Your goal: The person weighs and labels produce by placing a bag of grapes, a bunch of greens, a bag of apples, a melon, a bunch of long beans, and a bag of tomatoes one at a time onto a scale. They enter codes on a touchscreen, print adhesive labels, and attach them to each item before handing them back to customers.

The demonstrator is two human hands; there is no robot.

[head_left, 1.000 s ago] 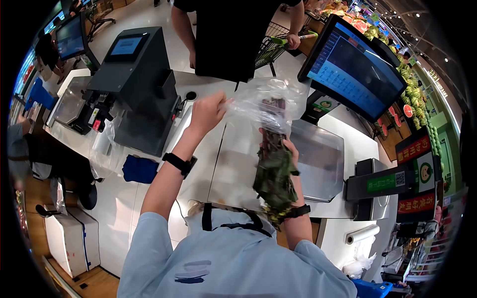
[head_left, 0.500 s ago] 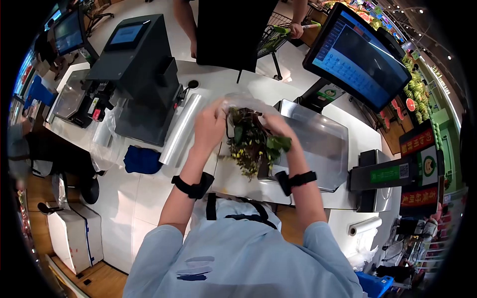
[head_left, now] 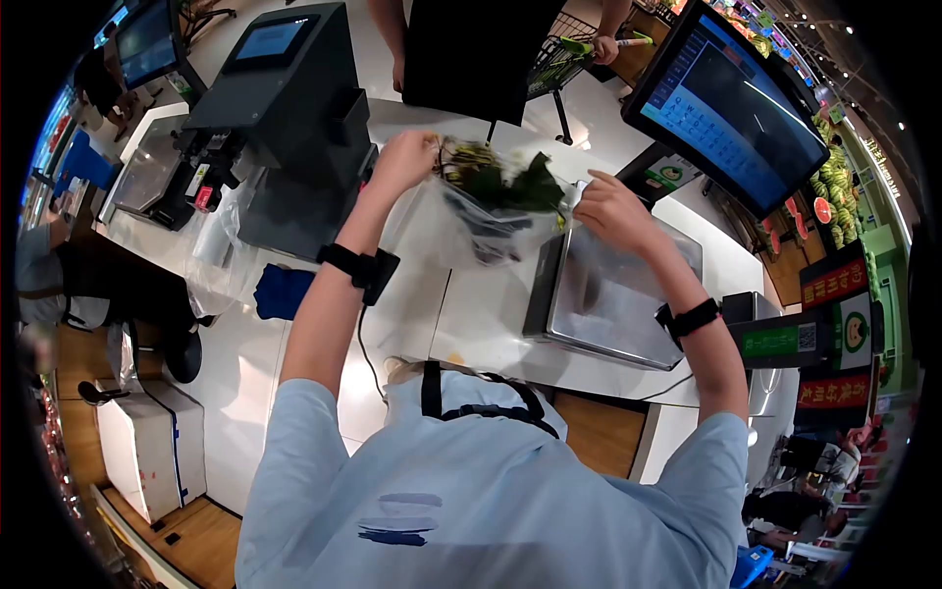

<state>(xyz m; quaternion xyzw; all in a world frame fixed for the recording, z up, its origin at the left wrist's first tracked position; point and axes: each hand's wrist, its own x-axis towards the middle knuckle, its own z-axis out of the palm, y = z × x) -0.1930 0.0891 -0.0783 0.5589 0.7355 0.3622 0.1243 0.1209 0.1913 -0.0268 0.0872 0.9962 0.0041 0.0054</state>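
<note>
A clear plastic bag (head_left: 483,236) hangs over the white counter, its lower part blurred by motion. Leafy greens (head_left: 520,185) with small yellow flowers fill its upper part and show at the mouth. My left hand (head_left: 405,162) is closed at the bag's left upper edge, fingers pinched together. At the opposite edge, my right hand (head_left: 616,211) pinches the bag's right corner, with some fingers stretched out. Below and to the right of the bag lies the metal scale plate (head_left: 628,304), under my right forearm.
A monitor (head_left: 731,108) stands at the right, and a dark weighing machine (head_left: 280,123) at the left. Across the white counter (head_left: 392,314) stands a person in black (head_left: 476,59), one hand on a shopping cart (head_left: 559,64). A blue cloth (head_left: 279,292) lies at the counter's left edge.
The greens and bag have turned over: flowers that hung downward now sit at the top, with the bag below them. My hands have moved apart, the right one farther right.
</note>
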